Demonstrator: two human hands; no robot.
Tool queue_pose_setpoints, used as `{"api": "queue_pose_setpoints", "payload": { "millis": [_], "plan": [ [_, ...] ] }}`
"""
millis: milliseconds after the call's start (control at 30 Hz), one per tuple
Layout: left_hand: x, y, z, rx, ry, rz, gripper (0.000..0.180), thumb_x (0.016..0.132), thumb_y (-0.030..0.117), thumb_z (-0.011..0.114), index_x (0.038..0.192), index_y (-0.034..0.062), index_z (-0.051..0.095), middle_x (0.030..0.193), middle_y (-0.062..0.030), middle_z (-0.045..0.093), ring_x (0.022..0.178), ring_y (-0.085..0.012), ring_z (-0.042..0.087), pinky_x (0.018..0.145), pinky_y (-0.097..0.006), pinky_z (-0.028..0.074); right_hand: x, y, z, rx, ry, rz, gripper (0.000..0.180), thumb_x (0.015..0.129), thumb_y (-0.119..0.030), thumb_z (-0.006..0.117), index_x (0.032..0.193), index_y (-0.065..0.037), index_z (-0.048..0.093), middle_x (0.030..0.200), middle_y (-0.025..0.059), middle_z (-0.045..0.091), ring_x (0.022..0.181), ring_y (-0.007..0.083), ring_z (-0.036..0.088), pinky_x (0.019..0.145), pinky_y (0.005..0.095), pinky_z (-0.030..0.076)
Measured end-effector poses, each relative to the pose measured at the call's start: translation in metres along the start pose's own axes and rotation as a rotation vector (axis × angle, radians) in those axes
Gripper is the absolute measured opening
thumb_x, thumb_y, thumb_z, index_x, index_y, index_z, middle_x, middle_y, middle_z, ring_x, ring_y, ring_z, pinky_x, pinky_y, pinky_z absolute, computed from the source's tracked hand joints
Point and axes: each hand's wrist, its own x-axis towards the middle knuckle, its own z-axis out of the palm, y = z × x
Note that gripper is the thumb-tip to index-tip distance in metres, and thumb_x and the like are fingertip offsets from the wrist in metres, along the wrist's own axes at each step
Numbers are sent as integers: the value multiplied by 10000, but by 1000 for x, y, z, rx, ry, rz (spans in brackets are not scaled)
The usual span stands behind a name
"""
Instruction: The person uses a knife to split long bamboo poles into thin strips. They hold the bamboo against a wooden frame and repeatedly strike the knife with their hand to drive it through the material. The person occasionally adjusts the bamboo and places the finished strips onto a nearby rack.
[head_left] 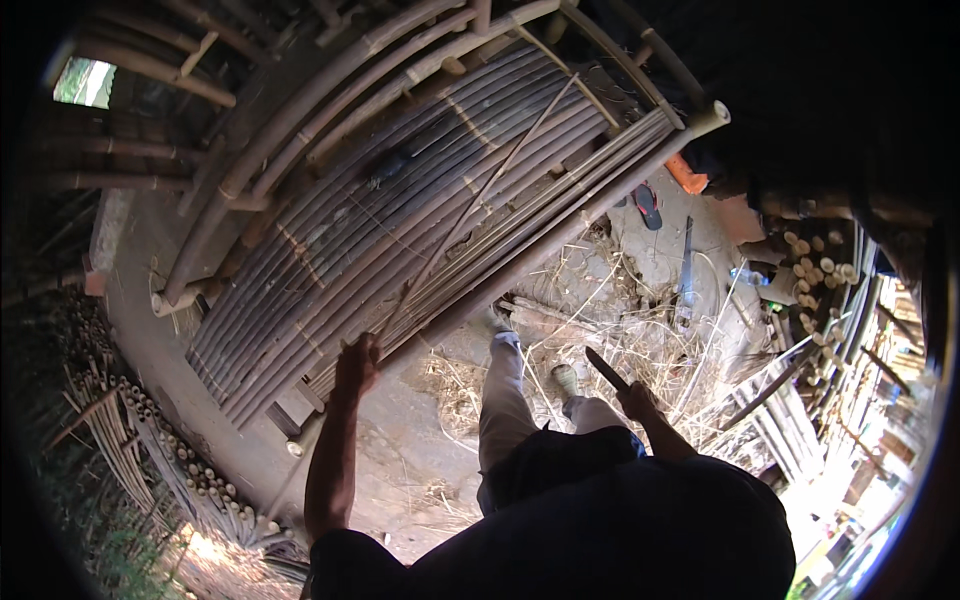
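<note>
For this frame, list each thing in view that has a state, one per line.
left hand: closed on thin bamboo strip
thin bamboo strip: lifted, slanting across the rack
right hand: closed on knife
knife: raised, blade bare
bamboo pole rack: poles side by side, tilted
sandal: lying on ground

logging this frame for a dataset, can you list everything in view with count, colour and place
bamboo poles: many, grey-brown, slanted stack at centre
thin strip: one, tan, lying across the stack, lower end in left hand
knife: one, dark blade, in right hand
cut bamboo bundle: many, pale, lower left on ground
short bamboo pieces: several, pale ends, right
shavings: heap, straw-coloured, ground right of centre
sandal: one, dark with red, ground upper right
saw: one, dark, ground right
left hand: on the strip
right hand: gripping the knife
</note>
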Motion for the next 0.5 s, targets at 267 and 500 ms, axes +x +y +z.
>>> {"api": "queue_pose_setpoints", "payload": {
  "millis": [267,500],
  "plan": [
    [-160,272,5,-725,-204,13,395,963,132,491,1348,55,541,660,-49,612,452,-100,544,418,-283,478,-33,6,-36,662,223,-553,524,948,-565,502,977,-52,609,790,194,631,799,429,626,719,520,469],
    [-226,400,47,-932,-153,26,182,942,270,641,936,92,603,553,60,421,413,-32,367,391,-227,288,-138,38,-118,566,325,-720,567,992,-561,402,1022,-32,604,878,236,664,892,435,647,762,498,499]
  ]
}}
